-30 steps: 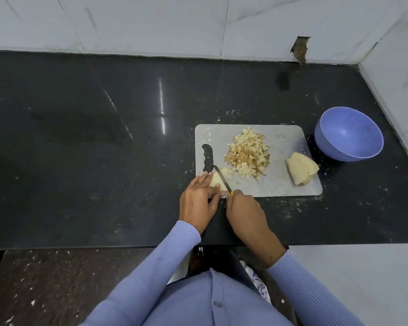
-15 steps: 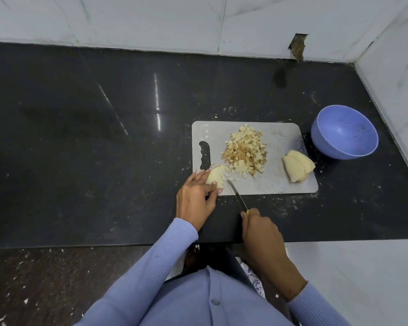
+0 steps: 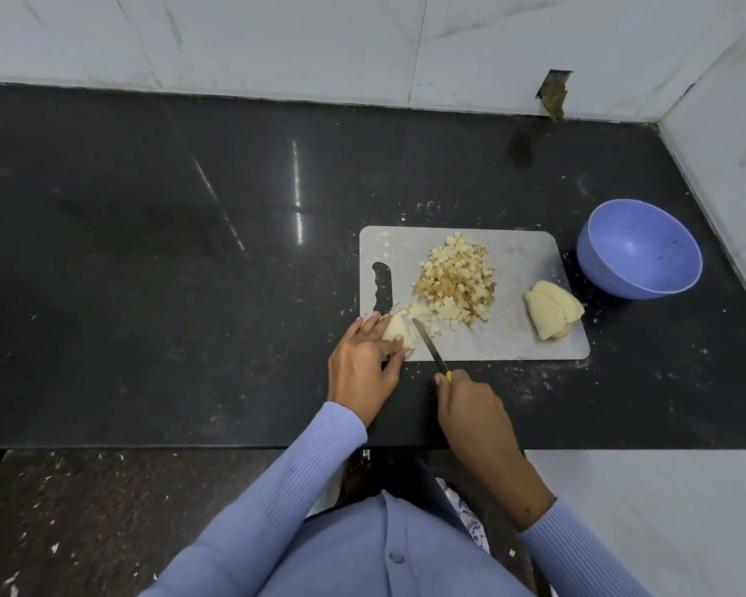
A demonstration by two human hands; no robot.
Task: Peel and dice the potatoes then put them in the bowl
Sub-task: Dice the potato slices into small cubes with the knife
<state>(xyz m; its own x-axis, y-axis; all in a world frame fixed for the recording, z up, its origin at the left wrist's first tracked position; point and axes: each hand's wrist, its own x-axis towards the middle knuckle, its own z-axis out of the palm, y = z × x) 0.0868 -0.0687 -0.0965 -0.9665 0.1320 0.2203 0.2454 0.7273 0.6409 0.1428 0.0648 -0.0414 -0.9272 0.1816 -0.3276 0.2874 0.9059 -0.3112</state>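
Observation:
A grey cutting board (image 3: 517, 333) lies on the black counter. On its near left corner my left hand (image 3: 365, 366) holds a pale peeled potato piece (image 3: 395, 328) between fingers and thumb. My right hand (image 3: 470, 402) grips the yellow handle of a knife (image 3: 429, 346), whose blade tip rests on the board just right of that piece. A heap of diced potato (image 3: 457, 282) sits mid-board. Several peeled potato slabs (image 3: 552, 310) lie stacked at the board's right end. The blue bowl (image 3: 640, 247) stands right of the board with nothing inside.
White tiled walls close off the back and right side of the counter (image 3: 147, 252). Potato crumbs speckle the counter around the board. The counter's front edge runs just below my wrists, with a speckled floor (image 3: 82, 510) beneath.
My right hand pulled the knife back toward the counter edge, away from my left hand, then brought the blade tip back beside the potato piece. My left hand stayed on the piece.

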